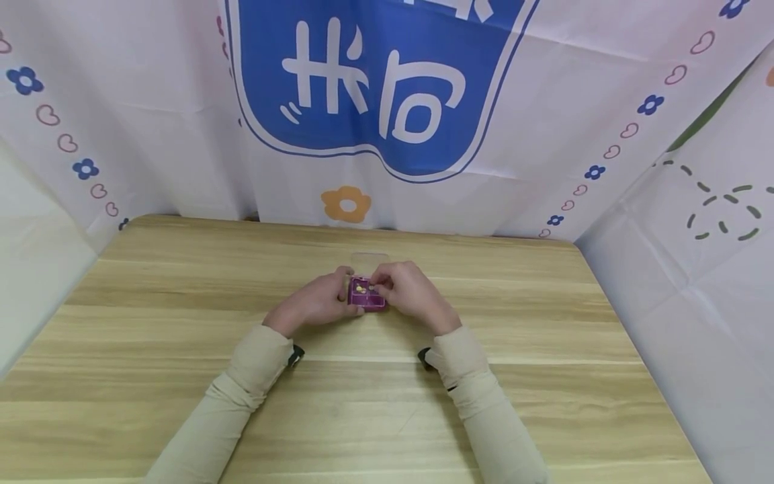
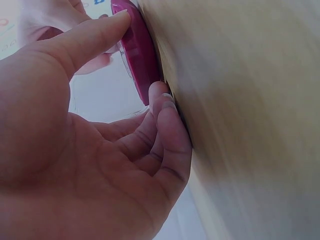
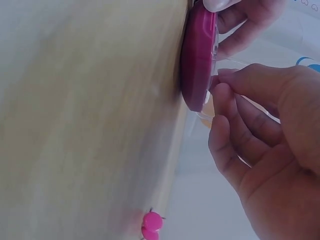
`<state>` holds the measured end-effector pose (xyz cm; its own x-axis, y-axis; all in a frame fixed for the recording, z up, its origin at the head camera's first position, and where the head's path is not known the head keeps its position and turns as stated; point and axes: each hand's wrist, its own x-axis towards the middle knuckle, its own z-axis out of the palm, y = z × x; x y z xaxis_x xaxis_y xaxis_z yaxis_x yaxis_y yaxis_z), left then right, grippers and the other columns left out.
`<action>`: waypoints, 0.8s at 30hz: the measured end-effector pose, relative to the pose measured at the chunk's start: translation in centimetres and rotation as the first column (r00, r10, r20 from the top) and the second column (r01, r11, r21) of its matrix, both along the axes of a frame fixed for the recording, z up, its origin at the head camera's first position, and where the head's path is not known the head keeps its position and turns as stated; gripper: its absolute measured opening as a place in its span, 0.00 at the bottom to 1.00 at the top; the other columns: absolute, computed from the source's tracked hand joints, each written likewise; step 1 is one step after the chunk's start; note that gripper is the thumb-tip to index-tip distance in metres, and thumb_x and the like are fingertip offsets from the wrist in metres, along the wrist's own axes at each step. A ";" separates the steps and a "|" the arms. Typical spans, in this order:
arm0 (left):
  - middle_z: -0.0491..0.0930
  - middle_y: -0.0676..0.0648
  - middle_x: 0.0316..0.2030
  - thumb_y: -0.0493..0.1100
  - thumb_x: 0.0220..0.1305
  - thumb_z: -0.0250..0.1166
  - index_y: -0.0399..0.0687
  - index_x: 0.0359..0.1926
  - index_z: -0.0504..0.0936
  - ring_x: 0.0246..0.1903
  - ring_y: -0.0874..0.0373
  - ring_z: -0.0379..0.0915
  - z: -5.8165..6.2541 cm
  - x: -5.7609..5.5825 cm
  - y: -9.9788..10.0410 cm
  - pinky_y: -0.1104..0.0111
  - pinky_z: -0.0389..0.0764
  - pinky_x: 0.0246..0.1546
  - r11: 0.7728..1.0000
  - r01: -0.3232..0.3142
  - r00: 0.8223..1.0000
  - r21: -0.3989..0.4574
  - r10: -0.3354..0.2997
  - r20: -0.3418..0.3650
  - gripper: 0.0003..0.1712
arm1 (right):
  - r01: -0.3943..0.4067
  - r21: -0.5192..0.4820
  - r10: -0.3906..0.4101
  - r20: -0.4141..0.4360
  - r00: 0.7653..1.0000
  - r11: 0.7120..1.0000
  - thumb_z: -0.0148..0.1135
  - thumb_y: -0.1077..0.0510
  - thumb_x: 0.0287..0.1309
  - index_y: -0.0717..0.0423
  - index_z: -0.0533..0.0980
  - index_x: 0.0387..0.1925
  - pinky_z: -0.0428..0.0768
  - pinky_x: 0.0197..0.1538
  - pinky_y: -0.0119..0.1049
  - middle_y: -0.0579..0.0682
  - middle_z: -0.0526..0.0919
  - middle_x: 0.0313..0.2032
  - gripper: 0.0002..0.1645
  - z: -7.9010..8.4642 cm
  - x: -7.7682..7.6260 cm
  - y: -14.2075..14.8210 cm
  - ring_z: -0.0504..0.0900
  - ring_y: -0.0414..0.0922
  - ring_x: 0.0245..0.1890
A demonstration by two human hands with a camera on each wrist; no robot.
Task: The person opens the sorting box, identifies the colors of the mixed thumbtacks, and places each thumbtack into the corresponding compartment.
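Observation:
A small magenta case (image 1: 367,302) with divided compartments lies on the table, its clear lid (image 1: 370,257) raised at the far side. Small yellow pieces (image 1: 361,289) sit in its upper left compartment. My left hand (image 1: 320,298) grips the case from the left, thumb (image 2: 107,32) on the near side and fingers at the far side. From the right, my right hand (image 1: 411,290) reaches over the upper right compartment. Its thumb and index fingertips (image 3: 229,74) come together there, and a small pale piece (image 1: 371,288) shows at their tips, mostly hidden.
Pink round-headed thumbtacks (image 3: 151,223) lie on the wooden table (image 1: 181,302), seen in the right wrist view. A white printed cloth (image 1: 193,181) hangs behind the table's far edge, and pale cloth stands along both sides.

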<state>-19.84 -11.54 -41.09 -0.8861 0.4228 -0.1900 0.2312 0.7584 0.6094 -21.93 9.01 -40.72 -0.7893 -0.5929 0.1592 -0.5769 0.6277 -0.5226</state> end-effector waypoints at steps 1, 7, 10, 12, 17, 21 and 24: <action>0.76 0.45 0.29 0.54 0.54 0.69 0.35 0.69 0.50 0.25 0.56 0.71 0.0 0.0 0.0 0.64 0.75 0.26 1.000 -0.001 1.000 -0.001 0.001 0.001 0.52 | 0.004 0.005 -0.004 -0.005 1.000 1.000 0.65 0.66 0.54 0.57 0.82 0.36 0.80 0.36 0.31 0.47 0.84 0.33 0.07 0.0 0.1 0.1 0.77 0.35 0.30; 0.76 0.45 0.30 0.54 0.54 0.69 0.36 0.69 0.50 0.26 0.55 0.72 -0.2 0.0 0.1 0.63 0.76 0.28 1.000 -0.010 1.000 -0.001 0.010 0.002 0.53 | 0.030 0.020 -0.030 -0.032 0.999 0.999 0.65 0.65 0.53 0.56 0.83 0.37 0.79 0.38 0.32 0.46 0.84 0.34 0.08 0.7 0.6 0.9 0.77 0.35 0.31; 0.76 0.45 0.31 0.54 0.54 0.69 0.37 0.69 0.50 0.27 0.55 0.72 -0.1 0.0 0.0 0.63 0.76 0.30 1.000 -0.011 1.000 -0.003 0.011 0.005 0.53 | 0.043 0.031 -0.042 -0.044 0.998 0.999 0.65 0.64 0.52 0.55 0.83 0.36 0.78 0.37 0.32 0.45 0.84 0.34 0.08 1.1 0.9 1.6 0.76 0.36 0.31; 0.76 0.45 0.31 0.55 0.54 0.69 0.37 0.69 0.50 0.27 0.54 0.72 -0.1 0.0 0.0 0.62 0.77 0.30 1.000 -0.015 1.000 -0.003 0.015 0.010 0.53 | 0.050 0.042 -0.047 -0.052 0.998 0.998 0.65 0.64 0.53 0.56 0.83 0.37 0.78 0.37 0.32 0.45 0.84 0.33 0.08 1.4 1.1 2.2 0.76 0.35 0.31; 0.76 0.44 0.31 0.55 0.54 0.69 0.37 0.70 0.49 0.28 0.54 0.71 0.0 -0.1 -0.1 0.62 0.76 0.31 1.000 -0.025 1.000 -0.007 0.026 0.014 0.53 | 0.070 0.044 -0.066 -0.089 0.994 0.997 0.65 0.64 0.53 0.56 0.82 0.36 0.79 0.36 0.32 0.44 0.84 0.32 0.07 2.0 1.3 3.9 0.76 0.36 0.30; 0.78 0.43 0.33 0.54 0.54 0.69 0.37 0.70 0.49 0.25 0.54 0.70 0.0 0.0 0.0 0.63 0.75 0.27 1.000 -0.024 1.000 -0.007 0.024 0.014 0.53 | 0.106 0.022 -0.105 -0.070 0.992 0.994 0.65 0.64 0.55 0.56 0.82 0.35 0.79 0.32 0.32 0.44 0.83 0.29 0.05 2.3 1.5 5.2 0.77 0.35 0.26; 0.79 0.40 0.40 0.54 0.54 0.69 0.36 0.70 0.49 0.24 0.54 0.69 -0.1 0.1 0.1 0.63 0.75 0.26 1.000 -0.019 1.000 -0.005 0.019 0.012 0.53 | 0.124 0.007 -0.123 -0.022 0.992 0.992 0.63 0.64 0.57 0.58 0.81 0.37 0.80 0.24 0.32 0.45 0.82 0.26 0.05 2.3 1.6 6.2 0.77 0.34 0.19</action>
